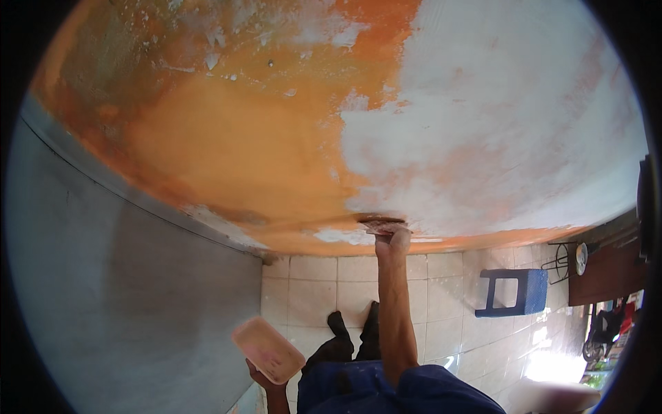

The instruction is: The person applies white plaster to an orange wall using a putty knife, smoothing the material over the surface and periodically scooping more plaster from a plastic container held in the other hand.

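Note:
My right hand [392,239] grips a wide flat scraper [379,224] against the lower part of the wall [262,138], at the border of white coating and orange paint. The wall's left part is orange with mottled, flaked patches; the right part is mostly white with orange showing through. Low on the left, my left hand [258,372] holds a shallow pale pink plastic tray [267,349] with faint smears in it, away from the wall.
A grey side surface [124,262] borders the left. Behind my legs is a tiled floor [310,269]. A blue plastic stool [527,292], a dark brown piece of furniture [600,272], a metal-legged object [560,257] and a motorbike [607,328] by a bright opening are at the right.

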### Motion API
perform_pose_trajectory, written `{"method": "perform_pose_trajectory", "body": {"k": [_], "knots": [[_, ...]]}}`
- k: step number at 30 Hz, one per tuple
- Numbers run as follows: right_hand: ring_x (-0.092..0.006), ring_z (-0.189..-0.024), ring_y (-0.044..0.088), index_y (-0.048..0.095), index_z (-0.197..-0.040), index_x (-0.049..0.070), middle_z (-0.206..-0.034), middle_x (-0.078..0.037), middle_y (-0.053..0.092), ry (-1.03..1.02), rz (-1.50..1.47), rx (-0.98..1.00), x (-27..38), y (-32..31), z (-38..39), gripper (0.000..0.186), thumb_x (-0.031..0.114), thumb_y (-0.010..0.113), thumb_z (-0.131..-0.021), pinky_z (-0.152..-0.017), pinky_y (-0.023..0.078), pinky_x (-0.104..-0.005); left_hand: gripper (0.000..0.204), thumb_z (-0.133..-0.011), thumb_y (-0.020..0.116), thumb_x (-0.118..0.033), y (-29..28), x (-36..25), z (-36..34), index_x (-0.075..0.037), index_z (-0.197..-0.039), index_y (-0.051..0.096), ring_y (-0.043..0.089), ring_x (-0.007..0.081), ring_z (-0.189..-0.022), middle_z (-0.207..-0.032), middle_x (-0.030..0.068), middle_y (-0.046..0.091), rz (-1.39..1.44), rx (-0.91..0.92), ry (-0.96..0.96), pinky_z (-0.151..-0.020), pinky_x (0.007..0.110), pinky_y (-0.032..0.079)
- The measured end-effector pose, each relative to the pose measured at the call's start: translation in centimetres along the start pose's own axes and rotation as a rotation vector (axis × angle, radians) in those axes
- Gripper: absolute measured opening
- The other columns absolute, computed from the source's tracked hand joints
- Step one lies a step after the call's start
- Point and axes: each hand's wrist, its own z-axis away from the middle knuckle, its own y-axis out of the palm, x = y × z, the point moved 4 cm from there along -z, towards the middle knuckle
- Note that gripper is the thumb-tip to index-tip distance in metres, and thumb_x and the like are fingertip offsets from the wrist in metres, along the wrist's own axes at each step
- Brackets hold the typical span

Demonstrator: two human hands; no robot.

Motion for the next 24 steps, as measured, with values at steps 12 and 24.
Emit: {"method": "perform_pose_trajectory", "body": {"k": [12, 24], "knots": [[-0.0313, -0.094, 0.054, 0.042, -0.113, -0.001, -0.107, -0.013, 0.050, 0.076, 0.007, -0.107, 0.1, -8.2, 4.2, 0.051, -0.009, 0.038, -0.063, -0.077, 0.048, -0.0463, 0.054, -0.081, 0.048, -0.042, -1.2, 1.5, 0.2, -0.012, -0.124, 0.039, 0.045, 0.0265, -0.109, -0.122, 0.0062, 0.045, 0.405, 0.034, -0.148, -0.092, 0.046, 0.035], [-0.0313, -0.075, 0.053, 0.046, -0.086, -0.004, -0.085, -0.015, 0.049, 0.114, -0.101, -0.048, 0.0, -1.5, -1.9, 0.030, -0.012, 0.038, -0.059, -0.071, 0.048, -0.0434, 0.052, -0.084, 0.044, -0.045, -0.5, 0.9, -0.3, -0.013, -0.125, 0.039, 0.044, 0.0263, -0.111, -0.122, 0.0057, 0.046, 0.110, 0.028, -0.044, -0.093, 0.046, 0.035]]}}
